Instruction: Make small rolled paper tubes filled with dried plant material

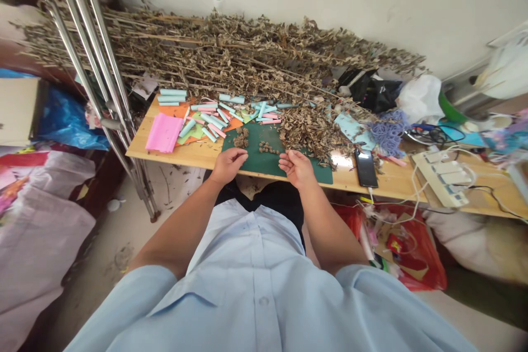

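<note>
Centre frame: brown clumps (269,148) grouped; right of centre, leaf heap (309,131) seemingly left. Left hand (228,165), right hand (297,168) narrowed, contents unclear.

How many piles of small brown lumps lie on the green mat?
2: the left pile, just beyond the left hand; the right pile, left of the right hand. Dried leaves may hide more.

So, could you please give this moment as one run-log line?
left hand: at green mat, grip unclear; right hand: at green mat, grip unclear; brown clumps: on mat; dried leaves: heaped beyond right hand
</note>
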`<state>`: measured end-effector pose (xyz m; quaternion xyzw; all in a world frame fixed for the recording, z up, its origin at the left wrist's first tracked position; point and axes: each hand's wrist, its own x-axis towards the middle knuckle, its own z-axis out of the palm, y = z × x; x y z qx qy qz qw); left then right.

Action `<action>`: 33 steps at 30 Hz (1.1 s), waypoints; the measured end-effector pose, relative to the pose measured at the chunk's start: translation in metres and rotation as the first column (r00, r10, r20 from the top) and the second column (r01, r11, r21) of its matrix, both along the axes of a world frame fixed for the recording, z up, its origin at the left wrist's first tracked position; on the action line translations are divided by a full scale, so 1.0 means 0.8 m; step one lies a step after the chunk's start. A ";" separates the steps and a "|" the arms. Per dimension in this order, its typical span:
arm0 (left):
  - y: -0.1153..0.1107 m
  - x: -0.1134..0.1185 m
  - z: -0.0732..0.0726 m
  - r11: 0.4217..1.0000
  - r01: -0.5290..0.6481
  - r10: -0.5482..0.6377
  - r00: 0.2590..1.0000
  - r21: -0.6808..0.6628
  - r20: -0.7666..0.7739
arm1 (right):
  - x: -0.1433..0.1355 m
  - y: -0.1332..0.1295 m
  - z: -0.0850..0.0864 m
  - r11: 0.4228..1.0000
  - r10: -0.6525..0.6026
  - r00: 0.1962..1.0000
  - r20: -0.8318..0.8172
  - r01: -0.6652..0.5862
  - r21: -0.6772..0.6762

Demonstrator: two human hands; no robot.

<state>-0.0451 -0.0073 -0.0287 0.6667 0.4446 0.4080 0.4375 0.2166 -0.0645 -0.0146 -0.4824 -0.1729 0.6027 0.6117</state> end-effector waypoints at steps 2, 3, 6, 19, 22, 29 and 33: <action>0.000 0.000 -0.001 1.000 0.000 0.000 1.000 -0.008 0.007 | -0.002 -0.001 -0.003 1.000 -0.015 1.000 0.020 0.015 0.021; 0.000 0.001 -0.001 1.000 0.002 -0.002 1.000 -0.011 0.012 | -0.003 -0.001 -0.003 0.999 -0.022 0.999 0.028 0.021 0.033; 0.001 0.001 -0.003 1.000 -0.001 0.001 1.000 -0.009 0.018 | -0.007 -0.002 -0.004 0.998 -0.039 0.998 0.044 0.037 0.055; 0.001 0.000 -0.004 1.000 0.001 -0.001 1.000 -0.006 0.002 | 0.001 0.003 0.009 0.995 -0.095 0.994 -0.047 0.093 -0.037; 0.000 0.000 -0.002 1.000 0.007 -0.007 1.000 -0.010 0.008 | 0.001 0.003 0.008 0.994 -0.094 0.995 -0.044 0.092 -0.056; 0.000 0.000 -0.002 1.000 0.002 -0.002 1.000 -0.007 0.001 | -0.004 -0.001 0.001 0.998 -0.057 0.998 0.009 0.057 -0.001; 0.000 0.000 -0.001 1.000 0.009 -0.009 1.000 -0.004 -0.008 | -0.005 -0.001 0.002 0.999 -0.050 0.999 0.009 0.050 0.017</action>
